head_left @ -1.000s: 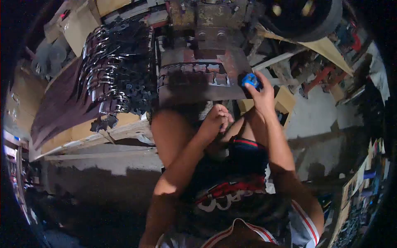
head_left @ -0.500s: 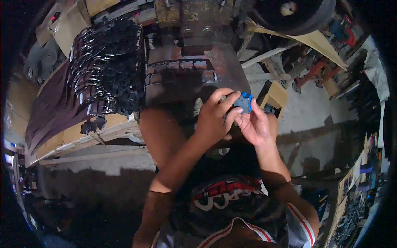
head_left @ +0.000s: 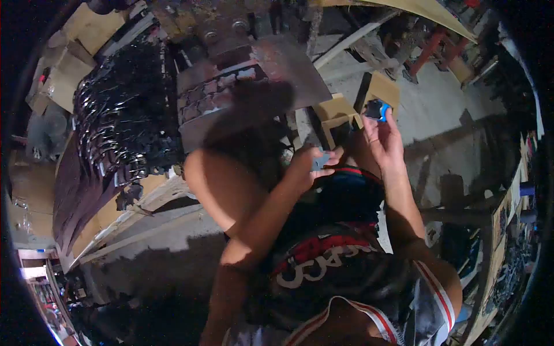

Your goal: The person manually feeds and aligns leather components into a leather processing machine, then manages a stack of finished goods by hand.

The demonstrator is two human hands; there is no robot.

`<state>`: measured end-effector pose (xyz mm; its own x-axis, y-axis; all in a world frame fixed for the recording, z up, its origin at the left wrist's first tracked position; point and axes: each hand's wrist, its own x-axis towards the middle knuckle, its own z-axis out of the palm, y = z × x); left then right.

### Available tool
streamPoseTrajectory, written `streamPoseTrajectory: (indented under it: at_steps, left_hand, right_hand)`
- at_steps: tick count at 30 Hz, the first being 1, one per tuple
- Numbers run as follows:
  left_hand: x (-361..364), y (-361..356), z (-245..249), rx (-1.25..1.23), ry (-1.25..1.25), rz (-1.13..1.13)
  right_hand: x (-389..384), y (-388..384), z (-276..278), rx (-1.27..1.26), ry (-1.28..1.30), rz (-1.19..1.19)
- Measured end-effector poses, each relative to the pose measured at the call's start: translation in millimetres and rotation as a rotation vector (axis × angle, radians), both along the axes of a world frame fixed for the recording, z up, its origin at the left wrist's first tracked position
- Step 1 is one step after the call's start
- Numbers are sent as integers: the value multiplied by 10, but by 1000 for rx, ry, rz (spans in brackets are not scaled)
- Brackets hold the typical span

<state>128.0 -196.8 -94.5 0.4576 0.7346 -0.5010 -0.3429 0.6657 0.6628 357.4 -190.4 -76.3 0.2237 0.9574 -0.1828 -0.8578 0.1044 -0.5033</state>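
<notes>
My left hand is closed on a small flat grey piece, held low above my lap. Farther out and to the right, my right hand pinches a small black piece with a bright blue edge between thumb and fingers. The two hands are apart. An open cardboard box lies just beyond them, with its inside in shadow. What the blue-edged piece is, I cannot make out.
Ahead is a metal plate bearing a row of dark notched shapes. A heap of glossy black strips covers the left bench. Another cardboard flap stands beyond my right hand. Wooden bars cross behind.
My hands were together around the blue and grey pieces; now they have separated. The right hand has moved up and right with the blue-edged piece. The view has shifted.
</notes>
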Motion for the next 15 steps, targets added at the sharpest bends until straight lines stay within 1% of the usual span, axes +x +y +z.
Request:
streamPoseTrajectory:
  at_steps: [1, 2, 4, 7, 9, 10, 11, 13, 14, 15]
  left_hand:
    - [140, 31, -228, -102, -4, -7]
    - [259, 79, -414, -107, 12, -3]
    - [514, 216, -629, -85, 19, 53]
    - [972, 721, -844, -68, 27, 97]
    - [1176, 1142, -863, -4, 243, -78]
    - [1317, 1474, -1445, -27, -64, -176]
    - [1349, 1592, -1578, -67, 231, -128]
    - [1165, 1335, -1405, 77, -59, -90]
    - [1089, 1211, -1476, 29, 159, -156]
    - [984, 1134, -1655, 34, 302, -215]
  right_hand:
    - [184, -13, -125, -22, 16, -40]
    - [303, -43, -205, -28, 10, -83]
    - [458, -118, -321, -38, 3, -162]
    - [536, -223, -355, -48, 79, -174]
    - [661, -259, -440, -41, 43, -163]
    - [673, -292, -452, -49, 39, -158]
    - [667, -320, -463, -56, 38, -155]
    - [644, -361, -412, -58, 50, -151]
    - [658, -421, -431, -74, 50, -140]
    - [650, -454, -456, -87, 55, -126]
